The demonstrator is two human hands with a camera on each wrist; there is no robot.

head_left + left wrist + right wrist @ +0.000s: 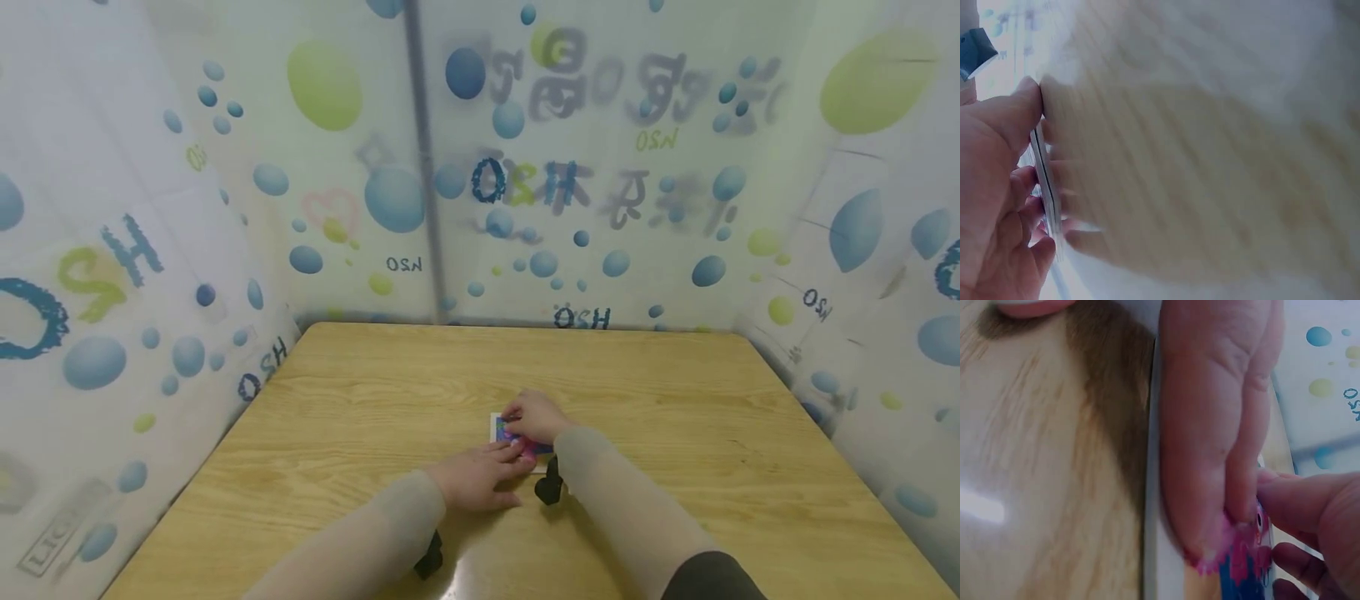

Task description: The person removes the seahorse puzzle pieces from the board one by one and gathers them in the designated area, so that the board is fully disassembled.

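Observation:
A flat board (494,428) with a white border and a pink and blue picture (1241,581) lies on the table, largely covered by both hands. My left hand (480,479) rests over its near left part, fingers extended across the picture and thumb out to the side. From the left wrist, the board's thin edge (1047,181) shows beside the fingers. My right hand (537,417) is at the far side of the board, fingers bent and tips at the picture. In the right wrist view its thumb (1304,497) stands close beside the picture; I cannot tell whether it pinches a piece.
The wooden table (360,392) extends around the board. Behind and on both sides hang pale curtains (345,167) printed with blue and green dots. A dark wrist device (550,483) sits under the right wrist, another (430,557) under the left.

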